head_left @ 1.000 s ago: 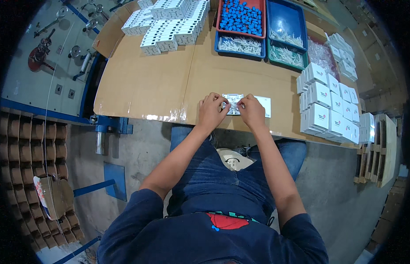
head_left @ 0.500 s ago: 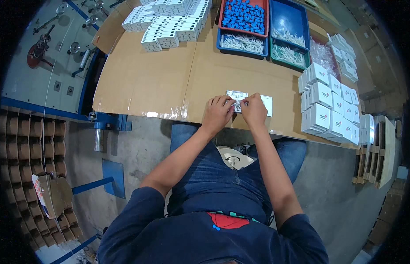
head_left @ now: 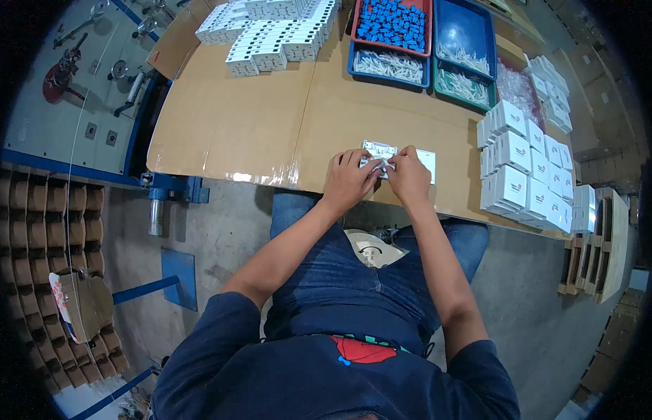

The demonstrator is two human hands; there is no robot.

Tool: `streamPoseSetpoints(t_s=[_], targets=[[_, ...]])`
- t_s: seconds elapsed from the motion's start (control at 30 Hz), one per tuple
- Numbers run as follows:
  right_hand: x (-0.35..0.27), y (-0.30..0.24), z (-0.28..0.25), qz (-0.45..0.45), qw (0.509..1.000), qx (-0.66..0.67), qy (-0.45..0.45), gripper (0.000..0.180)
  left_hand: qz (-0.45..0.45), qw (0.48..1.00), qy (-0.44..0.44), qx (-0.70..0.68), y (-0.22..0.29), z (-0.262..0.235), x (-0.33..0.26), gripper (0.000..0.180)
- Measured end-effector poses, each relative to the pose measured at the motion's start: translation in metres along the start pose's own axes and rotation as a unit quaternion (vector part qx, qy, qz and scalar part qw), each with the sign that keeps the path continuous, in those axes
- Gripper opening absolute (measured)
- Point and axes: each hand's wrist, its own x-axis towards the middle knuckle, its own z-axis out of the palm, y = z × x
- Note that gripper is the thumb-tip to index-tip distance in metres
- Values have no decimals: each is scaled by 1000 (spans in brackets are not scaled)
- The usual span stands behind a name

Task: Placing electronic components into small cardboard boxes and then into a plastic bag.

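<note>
A small white plastic housing (head_left: 379, 148) with open inner details lies near the front edge of the cardboard-covered table. My left hand (head_left: 348, 180) is closed at its near left side, thumb and fingertips pressed to it. From the right, my right hand (head_left: 410, 178) pinches at the middle of the same housing, where fingertips of both hands almost meet. Whatever small piece sits between the right fingertips is too small to name. A flat white cover plate (head_left: 428, 165) lies just right of the housing, partly behind my right hand.
Stacked white units (head_left: 273, 52) stand at the far left. At the back are a red tray (head_left: 354, 31) of blue parts and blue and green trays (head_left: 438, 84) of white pieces. White boxes (head_left: 511, 154) are piled right. A blue metal frame (head_left: 173, 189) adjoins the table's left.
My right fingertips have shifted slightly left, closer to my left hand over the housing. The whole view has moved a little; the surrounding things stay in place.
</note>
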Motion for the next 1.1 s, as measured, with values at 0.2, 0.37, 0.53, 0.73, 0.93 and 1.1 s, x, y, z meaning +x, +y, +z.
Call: streamPoseSetpoints(t_s=[0.2, 0.37, 0.53, 0.73, 0.93, 1.1], targets=[[-4, -7, 3, -13, 999, -45, -20, 15, -4, 1000, -14, -4, -4, 2, -3, 29], [-6, -5, 1, 1, 1000, -23, -2, 13, -6, 1000, -15, -5, -2, 1, -1, 29], [-1, -3, 2, 32, 998, 36, 47, 13, -11, 1000, -7, -8, -1, 0, -1, 26], [-2, 1, 14, 41, 997, 62, 29, 14, -18, 1000, -12, 5, 0, 1, 0, 26], [0, 4, 7, 42, 995, 92, 8, 15, -37, 999, -13, -19, -3, -1, 0, 40], [-2, 18, 6, 46, 975, 216, 14, 19, -77, 995, -12, -64, -6, -1, -2, 71]])
